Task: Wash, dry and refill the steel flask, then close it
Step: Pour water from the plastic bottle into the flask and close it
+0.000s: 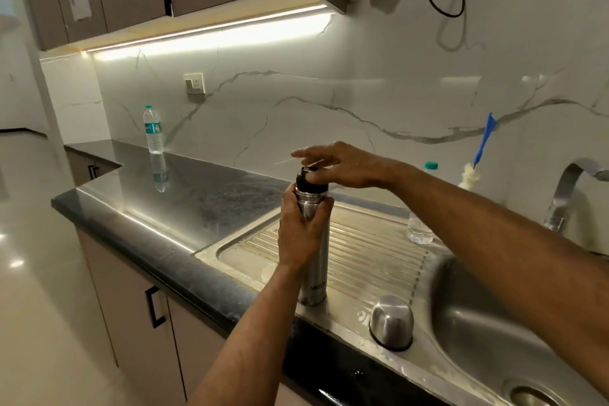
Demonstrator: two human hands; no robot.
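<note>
Steel flask (313, 260) upright on the ribbed drainboard (372, 250), near the counter's front edge, just left of the sink basin (494, 323). Left hand (301, 227) wrapped round the upper body below the neck, fingers curled tight — prob. to stop the body turning while the top gets worked. Forearm comes up from the lower edge, wrist roughly straight.

Right hand (342, 165) sits over the black stopper (309, 180), thumb and a finger or two seemingly pinching it from the side, the other fingers splayed out loose and blurred — looks like mid-twist. Can't tell which way it's turning, so can't say if opening or closing. Forearm reaches in from the right, across the basin, wrist level above the flask.

Steel cup lid (391, 321) parked upside down at the drainboard's front, between flask and basin — off the flask, so outer closure not yet done. Bottle brush w/ blue handle (482, 145) propped against the back wall by the tap (566, 194), handy for scrubbing. Clear water bottle w/ green cap (420, 227) stands at the drainboard's back right, partly hidden by the right arm — likely refill supply. Second bottle (153, 130) well apart, at the counter's back left.

Drainboard spot makes sense: drips run off toward the basin.
</note>
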